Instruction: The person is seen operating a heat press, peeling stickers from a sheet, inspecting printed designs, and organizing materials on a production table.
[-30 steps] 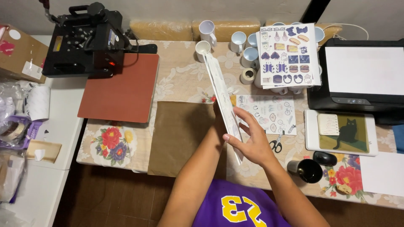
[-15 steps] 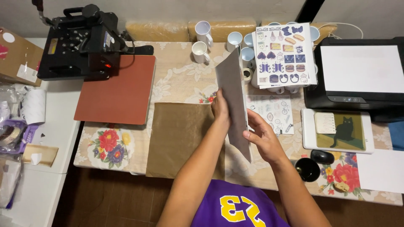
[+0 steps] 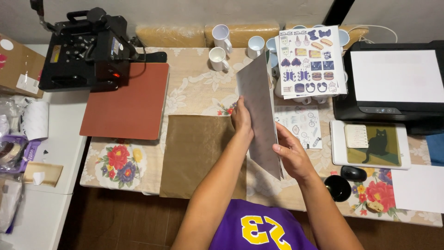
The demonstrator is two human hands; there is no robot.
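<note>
A grey sheet (image 3: 260, 111) stands tilted above the table, its grey face turned towards me. My left hand (image 3: 241, 119) grips its left edge and my right hand (image 3: 290, 155) grips its lower right edge. Just left of the sheet a brown square mat (image 3: 194, 148) lies flat on the table. Behind the sheet a printed sheet of small coloured pictures (image 3: 311, 61) rests on top of white mugs.
A black heat press (image 3: 88, 46) with a red-brown pad (image 3: 128, 102) sits far left. White mugs (image 3: 221, 46) stand at the back. On the right are a black printer (image 3: 393, 81), a tablet with a cat picture (image 3: 370, 144), a black mouse (image 3: 354, 173) and a black cup (image 3: 337, 187).
The sheet, seen edge-on a second ago, has turned so its grey face shows. My left hand has come up and taken its left edge; both hands hold it now.
</note>
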